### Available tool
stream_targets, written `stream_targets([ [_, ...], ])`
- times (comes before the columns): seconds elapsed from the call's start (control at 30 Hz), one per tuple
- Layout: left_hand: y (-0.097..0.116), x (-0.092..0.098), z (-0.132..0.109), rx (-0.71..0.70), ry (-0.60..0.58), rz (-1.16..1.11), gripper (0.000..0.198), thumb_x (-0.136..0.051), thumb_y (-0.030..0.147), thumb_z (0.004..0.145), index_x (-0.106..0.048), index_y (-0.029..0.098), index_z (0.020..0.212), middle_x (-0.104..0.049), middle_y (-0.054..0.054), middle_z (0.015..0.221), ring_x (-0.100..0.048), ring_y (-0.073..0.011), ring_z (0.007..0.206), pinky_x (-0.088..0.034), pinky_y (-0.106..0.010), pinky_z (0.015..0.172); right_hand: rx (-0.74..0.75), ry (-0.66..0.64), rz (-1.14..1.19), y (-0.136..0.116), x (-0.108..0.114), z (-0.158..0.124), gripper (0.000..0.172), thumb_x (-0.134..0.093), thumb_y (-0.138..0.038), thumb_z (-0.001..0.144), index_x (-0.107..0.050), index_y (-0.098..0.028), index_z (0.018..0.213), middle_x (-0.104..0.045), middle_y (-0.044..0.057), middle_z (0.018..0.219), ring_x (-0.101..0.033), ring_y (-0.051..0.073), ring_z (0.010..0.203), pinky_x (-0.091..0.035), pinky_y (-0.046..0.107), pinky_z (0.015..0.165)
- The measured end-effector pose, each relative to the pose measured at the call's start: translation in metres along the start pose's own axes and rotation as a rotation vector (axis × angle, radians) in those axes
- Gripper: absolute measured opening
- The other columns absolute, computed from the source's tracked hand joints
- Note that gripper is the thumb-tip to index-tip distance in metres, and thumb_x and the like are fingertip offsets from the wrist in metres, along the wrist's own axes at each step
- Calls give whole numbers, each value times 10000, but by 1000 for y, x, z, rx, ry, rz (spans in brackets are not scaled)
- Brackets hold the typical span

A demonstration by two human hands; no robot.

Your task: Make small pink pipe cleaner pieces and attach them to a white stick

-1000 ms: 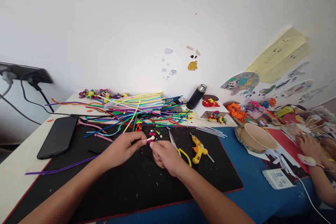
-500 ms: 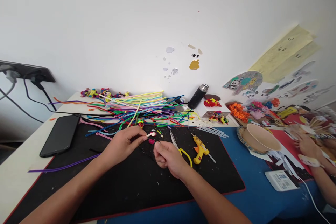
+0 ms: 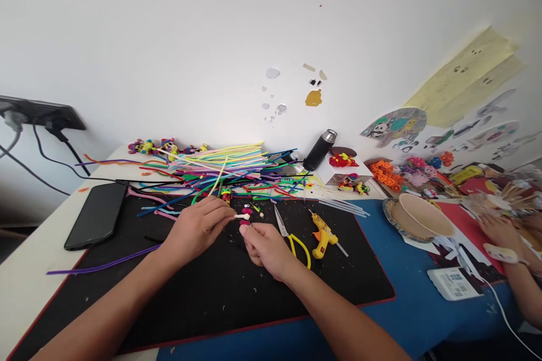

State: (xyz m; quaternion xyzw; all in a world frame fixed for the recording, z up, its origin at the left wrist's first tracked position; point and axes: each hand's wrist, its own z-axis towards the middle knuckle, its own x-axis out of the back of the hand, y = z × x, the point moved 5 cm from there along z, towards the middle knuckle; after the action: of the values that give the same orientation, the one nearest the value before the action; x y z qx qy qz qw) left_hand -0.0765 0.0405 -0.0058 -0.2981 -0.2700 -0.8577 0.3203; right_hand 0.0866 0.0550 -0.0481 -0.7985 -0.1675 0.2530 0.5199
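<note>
My left hand (image 3: 199,225) pinches a short cream-white piece with a rounded end (image 3: 244,216), which looks like coiled pipe cleaner. That end is beside a small magenta fuzzy piece (image 3: 247,211). My right hand (image 3: 266,245) is closed, thumb against the curled fingers; what it grips, if anything, is hidden. A second magenta piece (image 3: 244,223) shows right at its thumb tip, and I cannot tell whether they touch. Just behind the hands stands a small red, green and yellow figure (image 3: 226,196). Yellow-handled scissors (image 3: 292,241) lie partly open to the right of my right hand.
A yellow glue gun (image 3: 324,236) lies on the black mat (image 3: 203,304). Behind is a heap of coloured pipe cleaners (image 3: 224,163), with a black flask (image 3: 319,149) alongside. A phone (image 3: 95,215) lies left. At far right, another person's hands (image 3: 502,234) rest near a bowl (image 3: 425,215).
My right hand has moved slightly left and up, bringing its thumb to the nearer magenta piece. My left hand has turned a little, still holding the cream-white piece. The view has shifted slightly.
</note>
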Motion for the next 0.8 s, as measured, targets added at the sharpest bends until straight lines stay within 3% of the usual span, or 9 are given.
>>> stream_targets([
  [0.27,-3,-3,-4,3,-31,19,133,-567,191,1034,-695,195,1069,-751,-59,969,-672,-192,889,-542,-321,828,-11,18,-3,0,-5,3,538,-730,-555,814,-345,-240,608,-278,-125,460,-166,39,408,-100,239,404],
  [0.8,6,-1,0,-77,-9,88,115,-587,161,1016,-693,186,1054,-739,-60,945,-654,-194,839,-525,-313,781,-58,65,6,4,-6,-1,492,-701,-487,809,-317,-247,619,-262,-136,463,-159,33,404,-100,232,407],
])
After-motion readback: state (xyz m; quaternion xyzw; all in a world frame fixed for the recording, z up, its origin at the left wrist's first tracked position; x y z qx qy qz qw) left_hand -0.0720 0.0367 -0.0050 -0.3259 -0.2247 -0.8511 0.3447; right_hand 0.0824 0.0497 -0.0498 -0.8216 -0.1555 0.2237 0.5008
